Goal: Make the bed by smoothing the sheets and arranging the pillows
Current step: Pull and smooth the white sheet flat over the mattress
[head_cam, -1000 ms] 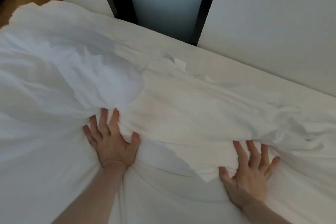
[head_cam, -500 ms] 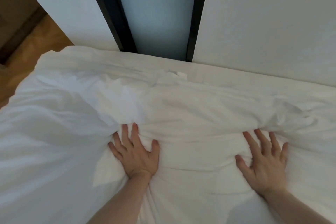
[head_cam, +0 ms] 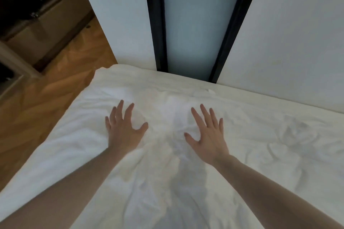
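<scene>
Two bare arms reach out from the bottom of the view, over a white sheet (head_cam: 158,182) that covers the bed. The sheet has soft wrinkles near the arms and more wrinkles off to the right. The left hand (head_cam: 123,129) lies flat on the sheet with its fingers spread wide and holds nothing. The right hand (head_cam: 208,135) lies flat just the same, fingers wide apart, a little way from the left one. Past the hands, the sheet runs up to the far edge of the bed, which meets a white wall (head_cam: 297,33). A pale panel (head_cam: 195,24) with dark frames stands in the wall. On the left is a wood floor (head_cam: 46,102) and a brown cabinet (head_cam: 37,31).
</scene>
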A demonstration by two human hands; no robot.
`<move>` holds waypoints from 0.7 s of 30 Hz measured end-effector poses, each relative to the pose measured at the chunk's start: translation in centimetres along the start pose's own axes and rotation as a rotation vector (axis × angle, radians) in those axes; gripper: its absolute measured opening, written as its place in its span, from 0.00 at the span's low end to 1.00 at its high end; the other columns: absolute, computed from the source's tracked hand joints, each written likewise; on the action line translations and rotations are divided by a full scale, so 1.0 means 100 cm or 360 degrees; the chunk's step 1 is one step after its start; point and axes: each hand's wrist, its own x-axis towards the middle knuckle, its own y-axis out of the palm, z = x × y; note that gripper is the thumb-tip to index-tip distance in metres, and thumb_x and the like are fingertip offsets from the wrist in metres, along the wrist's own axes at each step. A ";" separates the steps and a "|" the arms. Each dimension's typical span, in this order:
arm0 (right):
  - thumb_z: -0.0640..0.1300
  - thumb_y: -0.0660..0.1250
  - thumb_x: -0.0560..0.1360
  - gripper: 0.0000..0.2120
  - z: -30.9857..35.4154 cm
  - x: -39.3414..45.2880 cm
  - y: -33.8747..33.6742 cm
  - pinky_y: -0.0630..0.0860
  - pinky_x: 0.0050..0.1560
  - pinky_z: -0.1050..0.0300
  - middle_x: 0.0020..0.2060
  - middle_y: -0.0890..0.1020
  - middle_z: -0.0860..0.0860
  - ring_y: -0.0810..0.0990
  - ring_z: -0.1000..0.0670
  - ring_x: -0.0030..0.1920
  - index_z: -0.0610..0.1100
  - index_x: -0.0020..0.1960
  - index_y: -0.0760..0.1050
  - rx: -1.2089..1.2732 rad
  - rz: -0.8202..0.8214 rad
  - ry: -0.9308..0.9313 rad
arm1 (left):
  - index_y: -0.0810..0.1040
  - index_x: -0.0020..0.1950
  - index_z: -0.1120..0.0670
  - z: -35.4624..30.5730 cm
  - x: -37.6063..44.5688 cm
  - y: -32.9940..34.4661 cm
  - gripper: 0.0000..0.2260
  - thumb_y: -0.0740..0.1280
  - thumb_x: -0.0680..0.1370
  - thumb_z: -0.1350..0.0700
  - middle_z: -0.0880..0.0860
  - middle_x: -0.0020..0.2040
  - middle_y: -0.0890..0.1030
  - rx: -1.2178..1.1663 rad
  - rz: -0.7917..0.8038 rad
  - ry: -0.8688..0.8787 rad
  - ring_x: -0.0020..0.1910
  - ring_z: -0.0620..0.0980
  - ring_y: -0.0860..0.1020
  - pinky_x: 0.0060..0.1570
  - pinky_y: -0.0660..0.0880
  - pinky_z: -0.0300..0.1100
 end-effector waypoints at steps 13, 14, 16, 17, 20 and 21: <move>0.70 0.49 0.77 0.40 -0.025 0.117 0.112 0.33 0.77 0.32 0.83 0.44 0.53 0.33 0.45 0.81 0.56 0.83 0.42 -0.0407 -0.0060 0.0303 | 0.43 0.83 0.41 0.080 0.115 0.092 0.43 0.48 0.73 0.23 0.48 0.84 0.43 0.0261 -0.0053 -0.0172 0.82 0.58 0.41 0.78 0.40 0.63; 0.69 0.51 0.77 0.40 -0.028 0.119 0.115 0.34 0.77 0.31 0.83 0.46 0.53 0.35 0.45 0.82 0.56 0.83 0.44 -0.0409 -0.0063 0.0294 | 0.45 0.83 0.42 0.084 0.121 0.097 0.42 0.51 0.74 0.25 0.49 0.84 0.46 0.0242 -0.0074 -0.0144 0.83 0.57 0.42 0.79 0.42 0.62; 0.68 0.54 0.76 0.40 -0.032 0.122 0.119 0.36 0.77 0.31 0.83 0.50 0.53 0.39 0.45 0.82 0.56 0.83 0.48 -0.0401 -0.0061 0.0291 | 0.48 0.83 0.43 0.088 0.125 0.103 0.42 0.54 0.73 0.28 0.50 0.84 0.49 0.0242 -0.0076 -0.0125 0.83 0.58 0.44 0.79 0.44 0.61; 0.67 0.55 0.75 0.40 -0.032 0.122 0.120 0.37 0.77 0.30 0.83 0.52 0.52 0.41 0.44 0.82 0.55 0.83 0.51 -0.0391 -0.0066 0.0289 | 0.48 0.83 0.44 0.089 0.126 0.105 0.42 0.54 0.73 0.28 0.50 0.84 0.49 0.0245 -0.0071 -0.0127 0.83 0.58 0.44 0.79 0.44 0.61; 0.67 0.57 0.73 0.41 -0.031 0.122 0.119 0.40 0.77 0.29 0.82 0.55 0.52 0.44 0.44 0.83 0.54 0.83 0.54 -0.0372 -0.0055 0.0298 | 0.52 0.83 0.45 0.091 0.126 0.108 0.43 0.56 0.72 0.29 0.52 0.84 0.51 0.0247 -0.0034 -0.0125 0.83 0.59 0.45 0.79 0.46 0.61; 0.67 0.57 0.73 0.41 -0.031 0.123 0.121 0.40 0.77 0.29 0.82 0.55 0.52 0.45 0.44 0.83 0.54 0.83 0.54 -0.0367 -0.0052 0.0301 | 0.53 0.83 0.46 0.092 0.127 0.108 0.43 0.56 0.72 0.29 0.53 0.84 0.52 0.0247 -0.0020 -0.0124 0.83 0.59 0.45 0.79 0.46 0.61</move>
